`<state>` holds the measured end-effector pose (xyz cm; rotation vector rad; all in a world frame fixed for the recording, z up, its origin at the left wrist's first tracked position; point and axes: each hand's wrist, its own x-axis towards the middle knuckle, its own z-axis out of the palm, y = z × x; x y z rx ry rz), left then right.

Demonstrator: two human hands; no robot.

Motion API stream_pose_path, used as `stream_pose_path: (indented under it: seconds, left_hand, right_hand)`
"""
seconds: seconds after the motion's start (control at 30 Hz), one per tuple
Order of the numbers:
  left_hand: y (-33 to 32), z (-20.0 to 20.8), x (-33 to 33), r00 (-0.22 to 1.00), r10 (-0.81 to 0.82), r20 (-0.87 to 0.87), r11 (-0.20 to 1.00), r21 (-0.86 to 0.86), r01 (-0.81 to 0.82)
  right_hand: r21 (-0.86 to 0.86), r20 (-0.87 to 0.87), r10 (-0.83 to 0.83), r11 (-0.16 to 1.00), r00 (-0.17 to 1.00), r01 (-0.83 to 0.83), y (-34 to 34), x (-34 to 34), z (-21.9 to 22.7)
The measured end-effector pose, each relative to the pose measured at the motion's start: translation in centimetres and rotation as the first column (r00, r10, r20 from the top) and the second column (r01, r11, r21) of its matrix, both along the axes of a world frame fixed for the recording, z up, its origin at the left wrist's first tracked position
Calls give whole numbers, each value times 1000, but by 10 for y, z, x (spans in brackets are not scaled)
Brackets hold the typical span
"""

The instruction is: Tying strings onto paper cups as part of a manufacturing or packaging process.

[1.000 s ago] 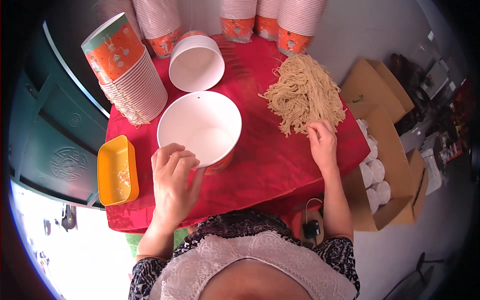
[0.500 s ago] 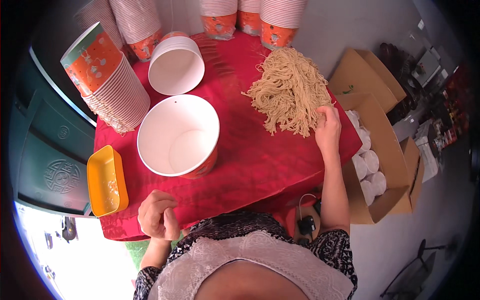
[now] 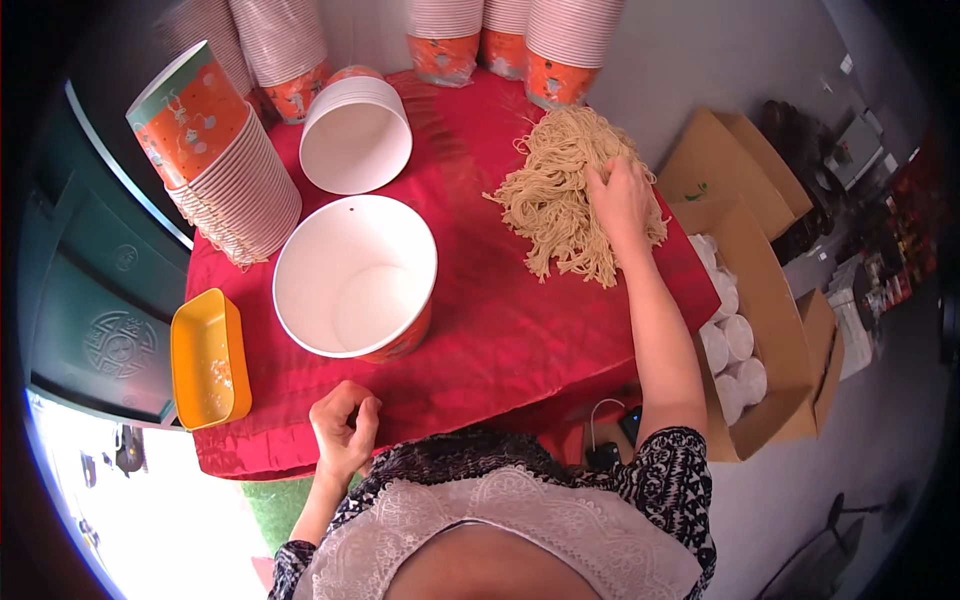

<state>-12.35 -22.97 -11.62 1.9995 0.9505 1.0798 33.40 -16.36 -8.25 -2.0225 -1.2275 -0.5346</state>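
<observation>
The right hand (image 3: 622, 198) is laid on the noodles (image 3: 570, 190), a pale tangled heap at the far right of the red cloth (image 3: 500, 320); its fingers are spread and pressed into the strands, though whether any are pinched cannot be told. The left hand (image 3: 345, 430) is held at the near edge of the cloth, its fingers curled together into a loose fist with nothing seen in it. Just beyond it a large bowl (image 3: 355, 275) stands upright — white inside, orange outside — and a second bowl (image 3: 355, 135) is tipped on its side farther back. A leaning stack of bowls (image 3: 215, 155) is seen at the far left, and more stacks (image 3: 520, 40) are lined along the far edge. A yellow tray (image 3: 208, 358) rests at the near left corner. To the right, off the cloth, open cardboard boxes (image 3: 770, 300) are seen — small white tubs (image 3: 735, 340) are packed inside one.
</observation>
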Motion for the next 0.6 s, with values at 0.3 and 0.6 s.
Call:
stream_pose_path:
  seconds: [0.3,0.6]
  left_hand:
    - [0,-1,1,1000,-12,-13,1000,-21,12]
    - [2,3,3,1000,-8,-27,998,-65,6]
  right_hand:
    - [-178,-94,-72,983,993,54,32,15,17]
    - [242,-932,307,923,194,-299,31,35,41]
